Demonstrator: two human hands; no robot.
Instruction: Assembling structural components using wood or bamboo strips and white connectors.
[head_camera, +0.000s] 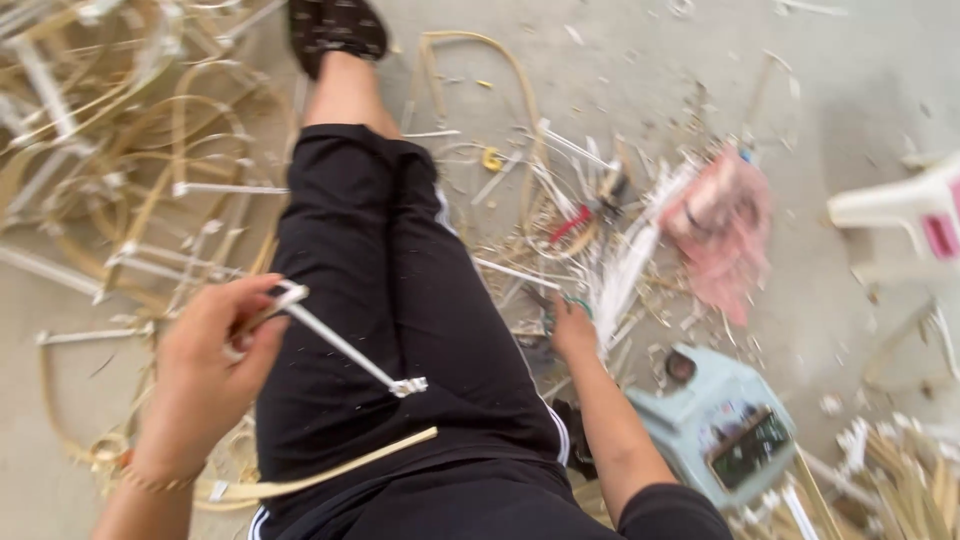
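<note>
My left hand (212, 350) is closed around the end of a thin white-wrapped stick (345, 348), held slanted above my thigh in black trousers (400, 300). A flat pale cane strip (330, 467) lies across my lap below it. My right hand (570, 328) reaches down to the floor beside my knee, its fingers among white strips and cane scraps (620, 275), touching something green; what it grips is blurred.
Bent cane pieces and white-wrapped frames (130, 170) are piled at the left. A red-handled tool (578, 218) and a pink cloth (725, 225) lie ahead on the concrete floor. A light blue box (720, 420) stands at right, a white plastic stool (900, 215) beyond.
</note>
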